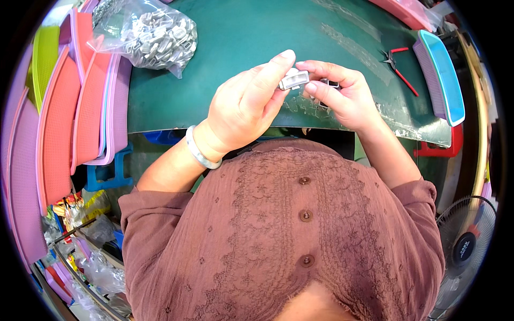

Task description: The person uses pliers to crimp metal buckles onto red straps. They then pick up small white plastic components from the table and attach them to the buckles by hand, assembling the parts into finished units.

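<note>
Above the front edge of the green table (257, 45), my left hand (241, 101) pinches a small silver metal piece (295, 79) with a rectangular hollow between thumb and fingers. My right hand (347, 95) is close beside it on the right, its thumb and index finger curled together near the piece. Another small silver piece (333, 84) shows among the right fingers, partly covered by them. A clear plastic bag (160, 40) full of similar silver metal pieces lies at the far left of the table.
Red-handled pliers (401, 72) lie on the table's right, near a blue-and-purple plastic basket (441, 77). Stacked coloured baskets (56, 128) crowd the left side. A blue stool (110, 168) stands below the table at left; a fan (465, 246) stands at lower right.
</note>
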Demonstrator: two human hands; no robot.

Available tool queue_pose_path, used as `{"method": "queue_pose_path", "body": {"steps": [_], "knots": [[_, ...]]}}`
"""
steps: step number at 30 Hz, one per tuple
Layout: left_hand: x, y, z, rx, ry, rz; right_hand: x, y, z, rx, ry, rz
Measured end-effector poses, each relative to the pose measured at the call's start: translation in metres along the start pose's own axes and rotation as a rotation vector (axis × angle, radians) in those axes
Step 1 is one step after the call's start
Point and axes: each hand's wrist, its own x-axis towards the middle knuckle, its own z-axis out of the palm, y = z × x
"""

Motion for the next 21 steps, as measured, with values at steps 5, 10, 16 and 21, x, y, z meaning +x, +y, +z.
{"method": "queue_pose_path", "body": {"steps": [5,10,16,21], "knots": [[0.002,0.002,-0.001,-0.020,0.008,0.045,0.000,0.002,-0.001,0.030,-0.007,0.022],[-0.003,-0.003,0.003,-0.033,0.039,0.082,-0.001,0.009,-0.002,-0.025,-0.004,-0.094],[0.001,0.003,0.000,-0.053,-0.026,-0.008,-0.001,0.009,-0.002,0.064,-0.014,-0.019],[0.007,0.006,-0.006,-0.280,-0.087,-0.413,0.001,0.006,0.000,0.121,-0.023,0.108]]}}
